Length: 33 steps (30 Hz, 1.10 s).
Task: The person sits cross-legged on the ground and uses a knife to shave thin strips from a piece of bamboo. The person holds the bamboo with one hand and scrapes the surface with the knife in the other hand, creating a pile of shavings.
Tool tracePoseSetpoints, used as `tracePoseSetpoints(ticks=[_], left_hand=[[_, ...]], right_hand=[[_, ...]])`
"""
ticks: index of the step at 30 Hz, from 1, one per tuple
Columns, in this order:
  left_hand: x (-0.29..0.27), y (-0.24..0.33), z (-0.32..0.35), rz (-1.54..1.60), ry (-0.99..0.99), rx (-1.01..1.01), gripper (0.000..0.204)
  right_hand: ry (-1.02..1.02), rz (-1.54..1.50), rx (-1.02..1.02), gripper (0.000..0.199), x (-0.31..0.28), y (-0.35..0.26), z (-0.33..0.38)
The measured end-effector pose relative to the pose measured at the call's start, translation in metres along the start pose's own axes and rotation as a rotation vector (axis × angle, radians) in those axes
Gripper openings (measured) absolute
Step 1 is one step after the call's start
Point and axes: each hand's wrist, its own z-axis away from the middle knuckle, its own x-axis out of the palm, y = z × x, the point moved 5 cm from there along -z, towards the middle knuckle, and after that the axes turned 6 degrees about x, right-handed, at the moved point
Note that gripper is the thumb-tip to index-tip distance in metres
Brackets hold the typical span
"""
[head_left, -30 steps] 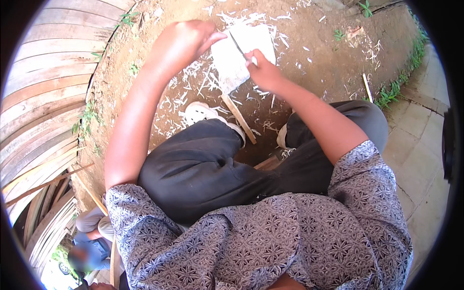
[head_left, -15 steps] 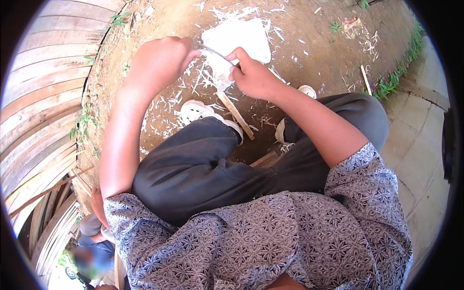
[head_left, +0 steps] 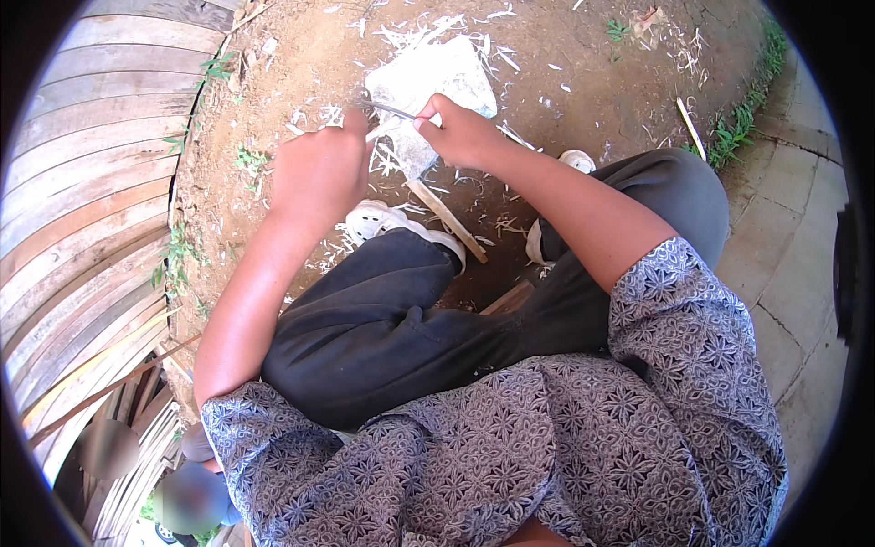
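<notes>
My left hand [head_left: 321, 169] and my right hand [head_left: 458, 134] are raised in front of me, both closed. A thin grey metal strip [head_left: 394, 110], like a narrow blade, spans the gap between them. My right fingers pinch its right end. Its left end meets the top of my left fist, whose fingers are mostly hidden behind the back of the hand. A pale sliver [head_left: 379, 130] shows beside my left hand, just below the strip. Under the hands a whitish block [head_left: 456, 77] lies on the dirt, with pale shavings [head_left: 387, 162] scattered around it.
A wooden stick [head_left: 447, 221] lies between my white shoes [head_left: 387, 221], its upper end near the block. Planks [head_left: 100, 155] line the left side. Paving slabs [head_left: 775, 246] run along the right. Another person [head_left: 191, 497] is at the lower left, and a thin stick [head_left: 691, 128] lies at the right.
My left hand has come down and to the right, its wrist turned more upright. My right hand has shifted slightly left, and the strip between them lies flatter. The view has shifted slightly.
</notes>
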Motion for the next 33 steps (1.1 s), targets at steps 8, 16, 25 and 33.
tracePoseSetpoints(ticks=[8, 16, 25, 33], left_hand=[[0.012, 0.016, 0.001, -0.019, -0.027, -0.054, 0.024], [0.041, 0.032, 0.030, 0.200, -0.350, -0.229, 0.023], [0.035, 0.041, 0.025, 0.172, -0.428, -0.146, 0.022], [0.048, 0.030, 0.021, 0.194, -0.422, -0.140, 0.022]], right_hand=[[-0.033, -0.056, -0.021, 0.038, 0.000, -0.001, -0.017], [-0.181, 0.092, 0.052, 0.034, 0.008, 0.000, -0.023], [-0.083, 0.432, -0.153, 0.027, -0.007, -0.019, -0.002], [-0.030, 0.611, -0.101, 0.027, -0.003, -0.031, 0.000]])
